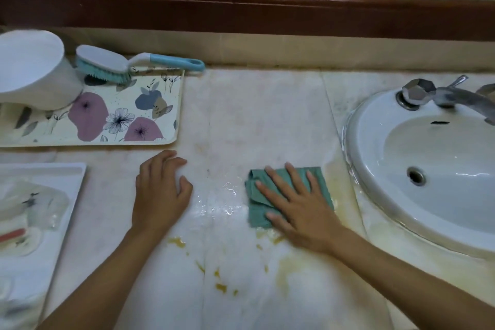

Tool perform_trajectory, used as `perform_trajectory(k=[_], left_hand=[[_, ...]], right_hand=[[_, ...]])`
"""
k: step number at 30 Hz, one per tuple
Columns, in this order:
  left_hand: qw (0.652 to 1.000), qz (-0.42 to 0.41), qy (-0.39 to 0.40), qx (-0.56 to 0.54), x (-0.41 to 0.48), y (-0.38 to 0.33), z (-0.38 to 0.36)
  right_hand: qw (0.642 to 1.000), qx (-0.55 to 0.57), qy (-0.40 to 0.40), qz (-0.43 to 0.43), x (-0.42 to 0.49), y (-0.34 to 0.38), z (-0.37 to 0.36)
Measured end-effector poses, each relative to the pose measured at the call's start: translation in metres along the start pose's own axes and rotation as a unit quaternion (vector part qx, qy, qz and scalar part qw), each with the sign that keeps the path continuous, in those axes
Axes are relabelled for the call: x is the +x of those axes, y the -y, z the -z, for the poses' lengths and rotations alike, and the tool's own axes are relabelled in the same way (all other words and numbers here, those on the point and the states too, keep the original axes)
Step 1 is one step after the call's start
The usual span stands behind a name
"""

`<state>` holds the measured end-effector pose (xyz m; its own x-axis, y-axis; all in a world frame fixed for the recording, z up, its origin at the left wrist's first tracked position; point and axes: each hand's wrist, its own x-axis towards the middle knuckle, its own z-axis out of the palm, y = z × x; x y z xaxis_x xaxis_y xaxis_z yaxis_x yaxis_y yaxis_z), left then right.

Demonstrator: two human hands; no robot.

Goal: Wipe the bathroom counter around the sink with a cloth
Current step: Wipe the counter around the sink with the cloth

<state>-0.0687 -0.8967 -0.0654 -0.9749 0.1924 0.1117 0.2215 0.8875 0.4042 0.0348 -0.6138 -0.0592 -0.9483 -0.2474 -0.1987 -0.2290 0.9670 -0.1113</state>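
Observation:
A folded green cloth (257,207) lies on the pale marble counter (254,115), just left of the white oval sink (434,163). My right hand (297,203) presses flat on the cloth with fingers spread, covering much of it. My left hand (160,190) rests on the bare counter further left, fingers loosely curled, holding nothing. A wet patch glistens between the two hands. Yellow-brown smears (222,286) dot the counter nearer to me and stain the area beside the sink rim.
A floral tray (150,128) at back left carries a white bowl (32,69) and a blue-and-white scrub brush (128,63). A white tray (53,195) with plastic-wrapped items sits at the left edge. A chrome faucet (439,94) stands behind the sink. A wooden mirror frame (241,13) runs along the back.

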Motion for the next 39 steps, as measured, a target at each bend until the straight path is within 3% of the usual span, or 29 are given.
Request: perform_trajectory(k=[2, 7, 10, 13, 16, 21, 23, 25, 28, 30, 35, 39], left_hand=[[1.0, 0.003, 0.008, -0.018, 0.0, 0.003, 0.0], [0.988, 0.036, 0.078, -0.127, 0.007, 0.009, 0.012], [0.981, 0.062, 0.064, -0.171, -0.011, 0.014, 0.031], [0.981, 0.117, -0.031, -0.154, -0.06, 0.021, 0.041], [0.981, 0.145, -0.082, -0.099, -0.11, 0.031, 0.041], [0.984, 0.151, -0.066, -0.068, -0.139, 0.049, 0.034], [0.986, 0.139, -0.07, -0.058, -0.139, 0.05, 0.033], [0.985, 0.144, -0.075, -0.058, -0.139, 0.05, 0.032], [0.984, 0.146, -0.081, -0.058, -0.14, 0.051, 0.032], [0.984, 0.147, -0.085, -0.057, -0.139, 0.051, 0.032], [0.983, 0.149, -0.085, -0.064, -0.139, 0.05, 0.032], [0.982, 0.15, -0.093, -0.064, -0.14, 0.049, 0.032]], right_hand=[[1.0, -0.006, 0.002, 0.016, -0.004, -0.022, 0.002], [0.981, 0.046, -0.022, -0.188, 0.07, -0.021, 0.015], [0.969, 0.092, -0.032, -0.226, 0.098, 0.028, 0.015], [0.984, 0.077, -0.027, -0.159, 0.088, 0.087, 0.007], [0.999, 0.034, -0.021, -0.036, 0.051, 0.131, -0.007], [0.984, -0.048, 0.004, 0.171, 0.0, 0.082, -0.008], [0.988, -0.053, 0.009, 0.146, 0.009, 0.055, 0.0], [0.999, -0.028, 0.012, 0.042, 0.033, 0.055, 0.006], [0.995, 0.014, -0.005, -0.098, 0.075, 0.094, 0.005], [0.992, 0.042, -0.002, -0.122, 0.089, 0.13, 0.004], [0.998, 0.01, -0.007, 0.056, 0.039, 0.174, -0.011], [0.979, -0.057, 0.002, 0.196, -0.032, 0.099, -0.017]])
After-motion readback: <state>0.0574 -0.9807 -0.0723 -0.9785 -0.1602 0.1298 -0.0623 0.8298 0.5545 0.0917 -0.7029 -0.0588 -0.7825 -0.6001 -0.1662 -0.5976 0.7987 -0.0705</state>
